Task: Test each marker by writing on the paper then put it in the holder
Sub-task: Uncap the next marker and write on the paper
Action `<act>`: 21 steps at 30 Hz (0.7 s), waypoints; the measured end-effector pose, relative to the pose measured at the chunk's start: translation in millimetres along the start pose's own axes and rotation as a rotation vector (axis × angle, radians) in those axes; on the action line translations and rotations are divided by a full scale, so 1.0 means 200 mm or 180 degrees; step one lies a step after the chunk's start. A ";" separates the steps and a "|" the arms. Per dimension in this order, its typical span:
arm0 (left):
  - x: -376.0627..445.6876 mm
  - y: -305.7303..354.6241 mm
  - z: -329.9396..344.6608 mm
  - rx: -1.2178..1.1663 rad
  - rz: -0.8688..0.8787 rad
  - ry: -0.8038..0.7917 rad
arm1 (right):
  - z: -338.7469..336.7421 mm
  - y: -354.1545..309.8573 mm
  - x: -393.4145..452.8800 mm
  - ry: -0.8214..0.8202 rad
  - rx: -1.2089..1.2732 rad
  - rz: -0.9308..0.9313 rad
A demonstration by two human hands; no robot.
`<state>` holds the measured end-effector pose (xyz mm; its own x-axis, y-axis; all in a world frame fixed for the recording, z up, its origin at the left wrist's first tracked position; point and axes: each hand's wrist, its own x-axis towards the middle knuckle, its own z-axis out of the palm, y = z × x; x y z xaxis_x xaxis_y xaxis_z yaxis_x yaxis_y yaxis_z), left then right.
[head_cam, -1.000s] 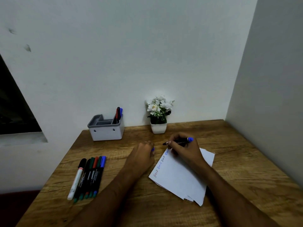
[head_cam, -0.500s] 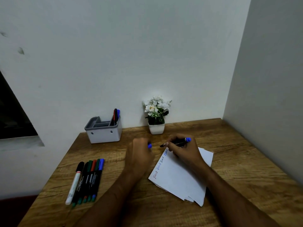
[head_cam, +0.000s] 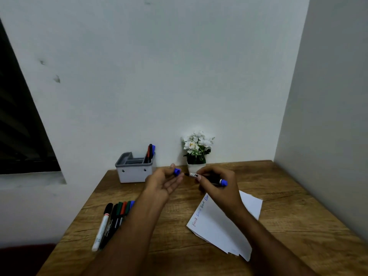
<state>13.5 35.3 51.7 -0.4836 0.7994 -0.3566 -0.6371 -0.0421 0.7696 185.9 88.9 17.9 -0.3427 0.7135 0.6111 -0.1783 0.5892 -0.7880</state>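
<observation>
Capping time, by the look of it. Right grip [head_cam: 216, 181] closed around the blue marker [head_cam: 209, 178], bare tip pointing left. Left grip [head_cam: 169, 181] pinching the blue cap [head_cam: 177, 171] with thumb and first finger, other fingers loose and open. Cap just left of the tip, very near, not yet on. Both held up above the counter [head_cam: 288, 206], in front of the flower pot [head_cam: 196, 167].

Next, most likely: line up the cap with the tip, push straight until snug. Small gap, small target, so a slow and steady push. Off to one side and ink may rub onto a finger.

After that, into the holder [head_cam: 134, 170], up and left of the left grip, by the wall. A few markers already standing in its right slot; other slots look free.

Paper [head_cam: 219, 226] below the right grip, a loose stack, a bit fanned out. Short words in red and blue along its left edge, so testing looks done for this marker.

More markers [head_cam: 113, 220] lying side by side, down and left of the left grip, caps on. Plenty left to do.

Wooden counter tucked in a corner. Plain pale walls. Dark window far left.
</observation>
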 end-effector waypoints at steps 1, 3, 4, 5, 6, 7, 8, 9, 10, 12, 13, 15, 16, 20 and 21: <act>-0.01 0.01 -0.01 -0.0074 -0.0053 -0.0020 | 0.02 -0.02 -0.01 -0.0030 -0.0027 -0.0053; -0.02 0.01 -0.01 -0.0036 -0.0053 -0.0021 | 0.05 -0.04 -0.02 -0.0097 -0.0124 -0.0194; -0.02 0.00 -0.02 -0.0003 -0.0045 -0.0026 | 0.06 -0.06 -0.03 -0.0112 -0.0170 -0.0259; -0.02 0.00 -0.02 0.0015 -0.0046 -0.0044 | 0.07 -0.06 -0.03 -0.0106 -0.0203 -0.0297; -0.03 0.00 -0.02 0.0022 -0.0047 -0.0062 | 0.07 -0.07 -0.03 -0.0092 -0.0221 -0.0310; -0.03 0.00 -0.02 0.0028 -0.0046 -0.0084 | 0.08 -0.06 -0.04 -0.0075 -0.0242 -0.0311; -0.04 -0.01 -0.02 0.0039 -0.0047 -0.0107 | 0.08 -0.06 -0.04 -0.0061 -0.0265 -0.0312; -0.04 -0.01 -0.02 0.0049 -0.0049 -0.0129 | 0.08 -0.06 -0.04 -0.0048 -0.0286 -0.0311; -0.05 -0.02 -0.02 0.0056 -0.0050 -0.0153 | 0.09 -0.05 -0.04 -0.0035 -0.0291 -0.0305; -0.07 -0.03 -0.01 0.0074 -0.0026 -0.0183 | 0.10 -0.06 -0.05 -0.0002 -0.0262 -0.0289; -0.07 -0.03 0.00 0.0085 0.0010 -0.0165 | 0.10 -0.06 -0.05 0.0009 -0.0232 -0.0269; -0.09 -0.04 0.00 0.0090 0.0110 -0.0084 | 0.11 -0.07 -0.04 -0.0001 -0.0172 -0.0210; -0.09 -0.04 0.00 0.0085 0.0158 -0.0046 | 0.12 -0.07 -0.04 -0.0019 -0.0154 -0.0195; -0.10 -0.03 0.00 -0.0024 0.0299 0.0147 | 0.15 -0.05 -0.03 -0.0016 -0.0167 -0.0246; -0.10 -0.02 0.01 -0.0076 0.0335 0.0204 | 0.16 -0.05 -0.03 -0.0008 -0.0157 -0.0281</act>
<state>27.3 19.8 56.3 -0.5856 0.7498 -0.3082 -0.5945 -0.1388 0.7920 160.0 66.6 18.7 -0.3299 0.6571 0.6778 -0.1624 0.6678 -0.7264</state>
